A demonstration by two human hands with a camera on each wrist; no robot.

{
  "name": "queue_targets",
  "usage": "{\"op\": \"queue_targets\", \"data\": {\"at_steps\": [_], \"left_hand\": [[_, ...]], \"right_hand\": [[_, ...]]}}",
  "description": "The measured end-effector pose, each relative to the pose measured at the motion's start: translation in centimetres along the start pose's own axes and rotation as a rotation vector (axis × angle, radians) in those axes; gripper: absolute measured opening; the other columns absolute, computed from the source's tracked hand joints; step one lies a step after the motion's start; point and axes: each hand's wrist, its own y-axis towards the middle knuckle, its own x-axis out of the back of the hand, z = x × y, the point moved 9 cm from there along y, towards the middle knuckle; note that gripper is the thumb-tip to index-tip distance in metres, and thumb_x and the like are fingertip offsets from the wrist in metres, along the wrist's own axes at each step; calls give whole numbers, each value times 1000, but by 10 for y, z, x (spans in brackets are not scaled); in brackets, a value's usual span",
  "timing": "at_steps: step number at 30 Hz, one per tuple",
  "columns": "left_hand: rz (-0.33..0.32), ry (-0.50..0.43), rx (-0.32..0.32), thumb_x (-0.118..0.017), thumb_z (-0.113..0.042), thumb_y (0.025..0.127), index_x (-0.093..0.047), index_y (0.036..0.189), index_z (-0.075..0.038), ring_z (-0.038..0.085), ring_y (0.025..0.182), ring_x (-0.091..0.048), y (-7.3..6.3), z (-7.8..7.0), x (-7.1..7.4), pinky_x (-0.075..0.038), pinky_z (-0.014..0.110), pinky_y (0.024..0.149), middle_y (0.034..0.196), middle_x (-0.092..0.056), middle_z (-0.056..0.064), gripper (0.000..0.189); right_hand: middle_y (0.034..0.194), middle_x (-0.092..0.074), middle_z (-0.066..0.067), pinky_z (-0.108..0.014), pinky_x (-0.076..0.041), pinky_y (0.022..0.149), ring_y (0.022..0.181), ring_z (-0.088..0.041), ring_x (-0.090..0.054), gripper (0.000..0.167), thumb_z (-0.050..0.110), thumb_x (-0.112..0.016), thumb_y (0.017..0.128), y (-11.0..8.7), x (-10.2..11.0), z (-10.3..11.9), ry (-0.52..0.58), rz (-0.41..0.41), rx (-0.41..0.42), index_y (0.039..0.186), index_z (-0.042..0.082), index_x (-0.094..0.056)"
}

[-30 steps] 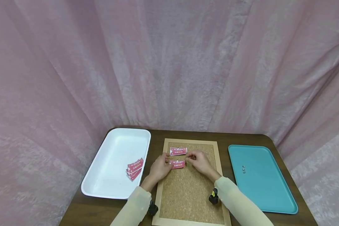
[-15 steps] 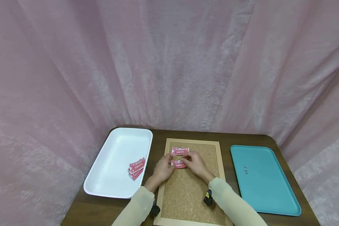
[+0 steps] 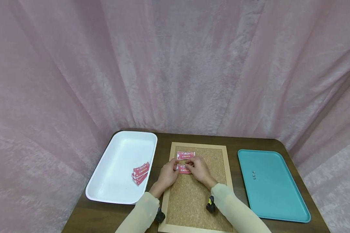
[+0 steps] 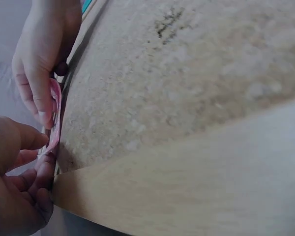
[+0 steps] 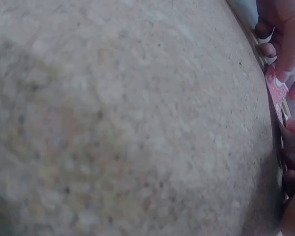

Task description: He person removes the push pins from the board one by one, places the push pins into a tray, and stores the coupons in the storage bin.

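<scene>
On the wood-framed cork board [image 3: 198,207] lie two pink printed coupons. The upper coupon [image 3: 184,156] has a small shiny tack at its top middle. My left hand [image 3: 167,174] pinches the left end of the lower coupon [image 3: 182,169], its thumb over the edge. From the right, my right hand [image 3: 200,169] brings thumb and forefinger together at that coupon's top middle, on what looks like a thumbtack mostly hidden by the fingertips. In the left wrist view the lower coupon [image 4: 56,118] bows slightly between both hands.
At the left stands a white tray [image 3: 116,168] with several overlapping pink coupons [image 3: 140,173]. A teal tray [image 3: 275,187] at the right holds a short row of small silver tacks [image 3: 254,175]. Behind the dark wooden table [image 3: 236,142] hangs a pink curtain [image 3: 175,81].
My right hand has moved left, from beside the lower coupon's right end to its top middle. The left hand keeps its place at the coupon's left end. The head view has shifted slightly.
</scene>
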Motion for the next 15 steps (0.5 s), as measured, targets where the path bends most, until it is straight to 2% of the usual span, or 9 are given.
{"op": "queue_targets", "data": {"at_steps": [7,15], "left_hand": [[-24,-23,-39,-74,-4,94,-66,125,-2,11,70,-52,-3,-2,3,-45,30,64,81,-58,-1,32],[-35,-33,-44,-75,-1,92,-66,122,-2,11,67,-51,-2,0,1,-44,29,61,79,-61,1,31]], "right_hand": [[91,-71,2,-38,-48,81,86,-14,-60,7,14,-78,95,0,-2,0,-36,-17,-24,101,12,-81],[98,-72,2,-43,-47,83,94,-18,-61,5,16,-79,95,-1,-8,1,-79,-19,-50,99,17,-82]]}}
